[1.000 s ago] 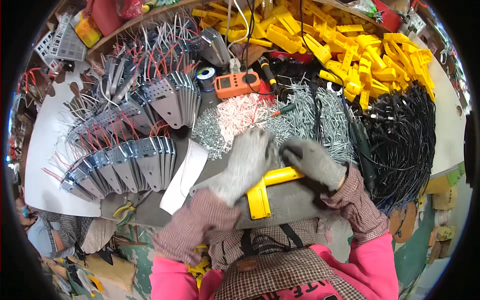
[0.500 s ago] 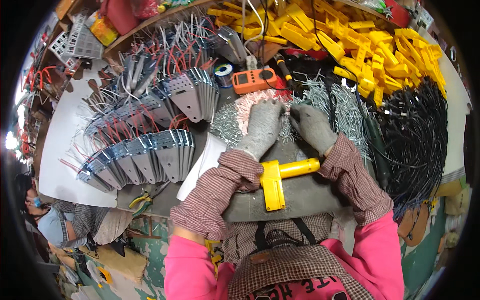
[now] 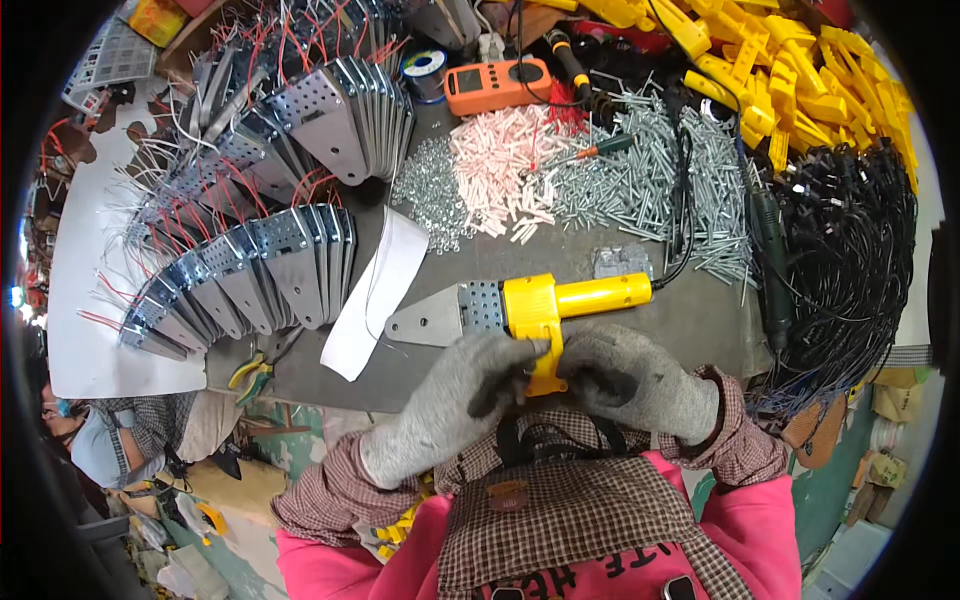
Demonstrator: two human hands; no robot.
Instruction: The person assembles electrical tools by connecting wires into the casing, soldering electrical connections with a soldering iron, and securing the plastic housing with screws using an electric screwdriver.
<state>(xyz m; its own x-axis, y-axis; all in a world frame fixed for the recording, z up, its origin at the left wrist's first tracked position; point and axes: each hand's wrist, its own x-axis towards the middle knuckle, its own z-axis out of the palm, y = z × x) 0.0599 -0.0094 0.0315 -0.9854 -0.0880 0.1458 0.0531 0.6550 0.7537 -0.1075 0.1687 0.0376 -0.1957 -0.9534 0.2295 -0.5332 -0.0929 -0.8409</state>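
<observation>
A yellow plastic tool housing with a round handle pointing right lies on the grey bench in front of me. Out of its left side sticks a pointed grey metal plate with a perforated section. My left hand, in a grey glove, is closed on the lower leg of the housing from the left. From the right, my gloved right hand closes on the same leg with curled fingers. Anything small between my fingertips is hidden.
Behind the housing lie pink tubes, screws, small clear-looking pieces and a green-handled screwdriver. Wired metal plates stand at left beside pliers. An orange multimeter, yellow housings and black cables are farther out.
Both hands have come back from the small-parts piles to the yellow housing and closed on its leg. The metal plate, formerly hidden by my left arm, now shows. The view has shifted.
</observation>
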